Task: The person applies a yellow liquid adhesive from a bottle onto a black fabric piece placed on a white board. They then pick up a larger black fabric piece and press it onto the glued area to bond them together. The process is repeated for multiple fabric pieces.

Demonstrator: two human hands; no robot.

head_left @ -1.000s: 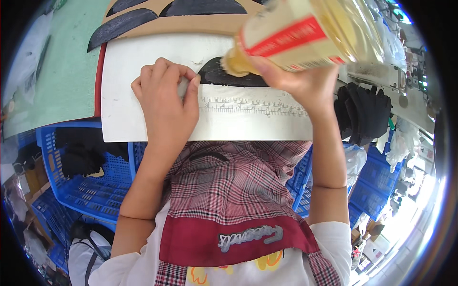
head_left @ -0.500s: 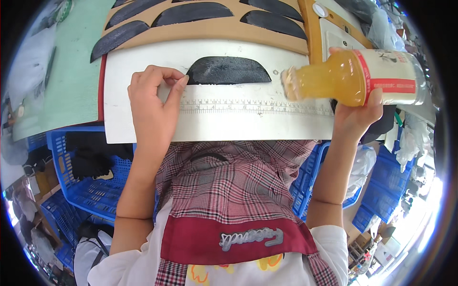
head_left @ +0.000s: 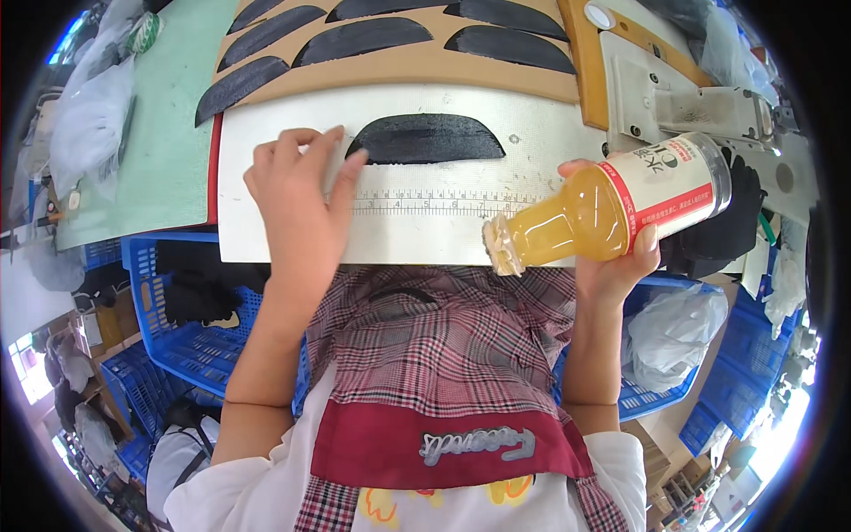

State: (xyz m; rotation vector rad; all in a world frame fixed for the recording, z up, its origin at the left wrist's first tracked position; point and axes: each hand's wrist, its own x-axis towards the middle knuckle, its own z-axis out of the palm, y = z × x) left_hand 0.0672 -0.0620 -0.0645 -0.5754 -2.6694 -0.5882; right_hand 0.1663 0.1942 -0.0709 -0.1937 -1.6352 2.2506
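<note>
On the white board (head_left: 443, 239) lies a black half-moon-shaped piece (head_left: 425, 139), its straight edge toward me. My left hand (head_left: 306, 199) is at the piece's left tip, thumb and forefinger apart; whether the thumb touches the tip I cannot tell. My right hand (head_left: 616, 262) grips a clear bottle (head_left: 585, 208) with yellow liquid and a red-and-white label. The bottle tilts with its crusted mouth low and to the left, over the board's front edge, apart from the black piece.
Several similar black pieces (head_left: 363, 41) lie on a tan board (head_left: 337, 66) beyond. A ruler scale (head_left: 425, 204) runs along the white board. Green surface (head_left: 168, 115) left; metal machine part (head_left: 709, 106) right. Blue crates (head_left: 191, 346) stand below, one with a plastic bag (head_left: 674, 332).
My left thumb and forefinger have parted from their pinch at the piece's left tip. The bottle in my right hand has come left and nearer to me, its mouth now pointing lower.
</note>
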